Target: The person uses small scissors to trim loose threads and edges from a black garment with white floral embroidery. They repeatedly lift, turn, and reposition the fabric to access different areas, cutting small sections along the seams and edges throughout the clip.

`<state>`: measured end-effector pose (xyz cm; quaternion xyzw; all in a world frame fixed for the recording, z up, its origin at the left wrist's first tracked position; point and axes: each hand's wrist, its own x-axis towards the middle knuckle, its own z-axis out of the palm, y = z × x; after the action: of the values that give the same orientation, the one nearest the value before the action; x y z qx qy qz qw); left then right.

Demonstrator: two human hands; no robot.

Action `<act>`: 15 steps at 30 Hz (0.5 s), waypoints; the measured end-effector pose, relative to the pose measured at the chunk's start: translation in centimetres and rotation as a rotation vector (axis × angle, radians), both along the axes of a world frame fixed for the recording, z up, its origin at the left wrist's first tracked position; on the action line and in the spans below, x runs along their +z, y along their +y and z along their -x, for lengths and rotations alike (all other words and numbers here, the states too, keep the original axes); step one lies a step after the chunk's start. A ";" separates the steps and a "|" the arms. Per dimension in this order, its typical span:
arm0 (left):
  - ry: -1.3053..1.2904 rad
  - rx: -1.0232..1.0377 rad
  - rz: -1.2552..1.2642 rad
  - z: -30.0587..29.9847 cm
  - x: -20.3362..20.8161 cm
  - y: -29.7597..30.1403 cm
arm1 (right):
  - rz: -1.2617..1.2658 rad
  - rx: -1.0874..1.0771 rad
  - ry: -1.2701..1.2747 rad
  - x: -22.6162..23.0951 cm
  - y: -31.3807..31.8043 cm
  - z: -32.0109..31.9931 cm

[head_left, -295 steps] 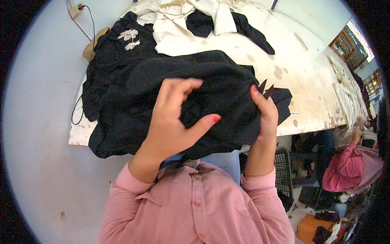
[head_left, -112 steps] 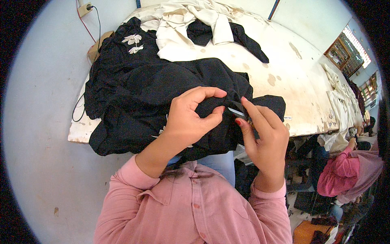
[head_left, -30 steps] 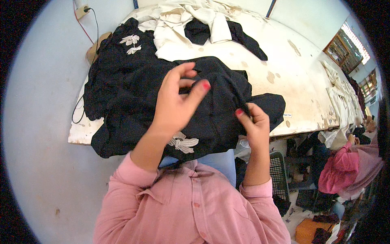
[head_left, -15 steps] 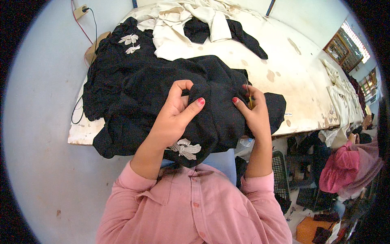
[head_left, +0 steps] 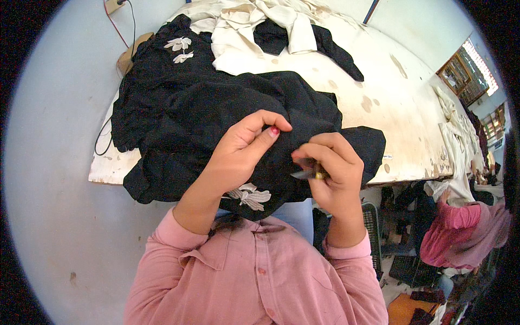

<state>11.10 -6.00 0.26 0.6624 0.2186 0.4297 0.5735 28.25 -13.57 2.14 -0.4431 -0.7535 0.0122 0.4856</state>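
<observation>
A black garment (head_left: 184, 127) lies bunched across the near part of the table and hangs over its edge. My left hand (head_left: 238, 151) pinches a bit of the black cloth between thumb and forefinger. Just right of it, my right hand (head_left: 338, 170) is curled around small thread snips (head_left: 309, 175), whose dark blades point left above the cloth; a bit of yellow shows by the palm. The snips are blurred, and the palm side of the fingers is partly hidden. A pale flower appliqué (head_left: 250, 197) shows on the garment below my left hand.
White cloth pieces (head_left: 233, 43) and a black sleeve-like piece (head_left: 338, 57) lie at the back of the stained table (head_left: 403, 103). More pale cloth (head_left: 457, 146) drapes over the right side. Another person in pink (head_left: 452, 230) sits at the right, near a dark crate (head_left: 371, 227).
My right hand has drawn in toward the left and turned, bringing the snips from upright to pointing left near my left hand. My left hand has shifted slightly right, its pinch closing.
</observation>
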 end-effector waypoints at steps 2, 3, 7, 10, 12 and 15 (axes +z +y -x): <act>0.010 0.011 0.009 0.2 0.1 0.2 | 0.100 0.319 0.185 0.5 -0.4 -0.5; 0.015 0.015 0.013 0.3 0.1 0.3 | 0.150 0.477 0.277 0.7 -0.7 -1.1; 0.027 -0.009 0.068 0.7 0.4 0.1 | 0.336 0.618 0.396 0.4 -2.2 -3.3; -0.018 -0.105 0.123 0.5 0.5 -0.5 | 0.194 -0.024 0.239 0.0 -1.9 -3.2; -0.207 -0.246 0.316 0.0 0.9 -1.8 | 0.223 -0.205 0.111 -1.2 -0.9 -2.5; 0.182 0.119 -0.187 2.1 2.0 -0.7 | 0.324 -0.248 0.215 -4.3 -0.7 -4.0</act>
<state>8.98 -6.68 2.27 0.7348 0.2677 0.4197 0.4606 32.25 -14.29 -2.20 -0.6004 -0.6255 0.1205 0.4834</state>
